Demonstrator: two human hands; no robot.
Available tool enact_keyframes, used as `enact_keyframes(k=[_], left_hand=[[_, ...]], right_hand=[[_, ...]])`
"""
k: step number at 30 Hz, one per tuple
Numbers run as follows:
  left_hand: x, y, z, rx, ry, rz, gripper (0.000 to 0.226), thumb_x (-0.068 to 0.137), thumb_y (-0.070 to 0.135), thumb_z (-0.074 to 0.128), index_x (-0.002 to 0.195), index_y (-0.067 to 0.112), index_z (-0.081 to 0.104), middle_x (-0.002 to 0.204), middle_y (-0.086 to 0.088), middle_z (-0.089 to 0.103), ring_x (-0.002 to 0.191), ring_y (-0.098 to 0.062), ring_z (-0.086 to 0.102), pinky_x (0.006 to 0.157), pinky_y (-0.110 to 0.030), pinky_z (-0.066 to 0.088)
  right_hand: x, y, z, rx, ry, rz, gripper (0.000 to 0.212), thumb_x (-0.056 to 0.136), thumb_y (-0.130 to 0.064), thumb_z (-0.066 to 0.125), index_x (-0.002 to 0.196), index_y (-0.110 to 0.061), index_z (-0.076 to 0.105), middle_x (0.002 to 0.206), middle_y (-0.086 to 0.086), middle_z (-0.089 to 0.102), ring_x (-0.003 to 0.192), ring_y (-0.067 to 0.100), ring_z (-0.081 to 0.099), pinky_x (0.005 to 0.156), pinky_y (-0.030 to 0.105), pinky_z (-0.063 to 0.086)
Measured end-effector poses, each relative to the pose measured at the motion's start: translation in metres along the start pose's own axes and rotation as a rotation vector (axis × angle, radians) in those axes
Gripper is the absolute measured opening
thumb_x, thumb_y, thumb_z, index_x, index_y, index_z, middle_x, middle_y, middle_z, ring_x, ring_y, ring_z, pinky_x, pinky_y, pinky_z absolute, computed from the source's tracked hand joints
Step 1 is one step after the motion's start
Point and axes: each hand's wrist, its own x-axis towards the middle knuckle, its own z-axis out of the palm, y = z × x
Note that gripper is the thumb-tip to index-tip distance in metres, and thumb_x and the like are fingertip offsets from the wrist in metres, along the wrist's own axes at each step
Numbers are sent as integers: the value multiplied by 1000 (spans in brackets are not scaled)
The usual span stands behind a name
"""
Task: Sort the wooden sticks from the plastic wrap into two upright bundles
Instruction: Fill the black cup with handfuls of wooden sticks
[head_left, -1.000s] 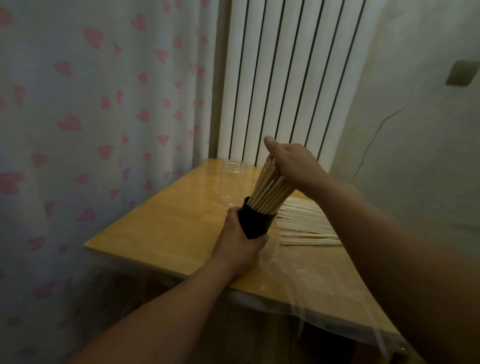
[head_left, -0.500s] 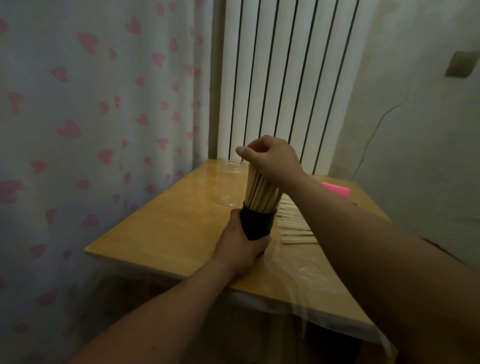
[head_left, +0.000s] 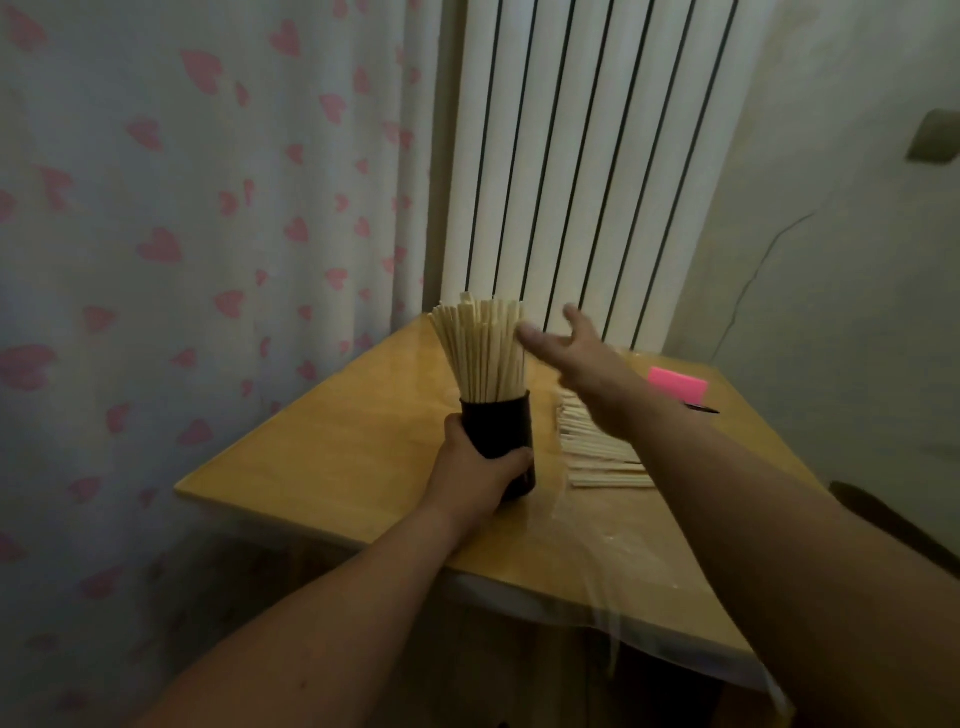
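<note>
Centre of frame, on the pale wooden tabletop (head_left: 322, 457): one dark cylindrical cup (head_left: 501, 423), upright, holding a fanned bundle of pale wooden sticks (head_left: 480, 353) that stand well above its rim.

Left hand (head_left: 475, 470): fingers and thumb curled round the lower part of the cup, steadying it on the table.

Right hand (head_left: 574, 351): just right of the stick tops, fingers straight and spread, holding nothing. It is motion-blurred, so contact with the sticks cannot be told.

Right of centre: loose pile of the same wooden sticks (head_left: 602, 457), lying flat and roughly parallel on a sheet of clear plastic wrap (head_left: 597, 551) that drapes over the near table edge. The right forearm partly hides it.

Right edge of the table: flat bright pink block (head_left: 678, 382), with a thin black pen-like item (head_left: 702, 410) just beside it.

Background: white ribbed radiator (head_left: 571, 156); pale curtain with pink hearts (head_left: 182, 208) at left.

Status, as judged: one bundle upright, second not yet formed.

Risks, as judged:
- The cup looks top-heavy with splayed sticks. A knock from the open right hand, or a slackened left grip, could tip it and scatter them.
- The wrap looks slick and overhangs the edge. A snag by the forearm could drag the loose sticks off the table.
</note>
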Motion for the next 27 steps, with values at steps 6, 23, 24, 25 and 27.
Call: enact_keyframes(k=[6, 23, 24, 25, 27], left_hand=[[-9, 2, 9, 159, -24, 154, 79, 77, 39, 83, 135, 47, 30, 125, 18, 59, 111, -6, 63, 92, -41, 60], [-12, 6, 1, 121, 89, 121, 88, 82, 46, 89, 140, 35, 24, 134, 12, 54, 120, -13, 61, 94, -33, 57], [-11, 5, 0, 61, 101, 96, 89, 81, 44, 90, 142, 31, 26, 132, 13, 53, 122, -15, 59, 96, -34, 55], [-11, 4, 0, 47, 115, 84, 91, 81, 41, 91, 144, 28, 27, 133, 12, 53, 124, -16, 57, 98, -35, 53], [-10, 4, 0, 14, 127, 77, 94, 81, 37, 92, 148, 26, 26, 140, 8, 52, 128, -16, 53, 104, -36, 50]], right_hand=[[6, 8, 44, -65, 174, -66, 108, 73, -37, 96, 155, -26, 27, 133, -4, 55, 118, 18, 57, 84, 27, 53], [-35, 6, 41, -257, 120, -30, 98, 85, -79, 63, 160, -21, 36, 146, -1, 57, 129, 21, 60, 99, 41, 56], [-39, 6, 29, -274, 148, -48, 86, 92, -76, 56, 154, -18, 45, 143, -1, 61, 126, 19, 62, 99, 42, 56], [-42, 7, 14, -286, 173, -56, 71, 98, -71, 52, 144, -16, 56, 134, 0, 67, 117, 18, 66, 97, 44, 58], [-50, 8, -19, -274, 170, -22, 47, 106, -53, 51, 116, -12, 71, 108, 7, 76, 96, 24, 74, 86, 42, 62]])
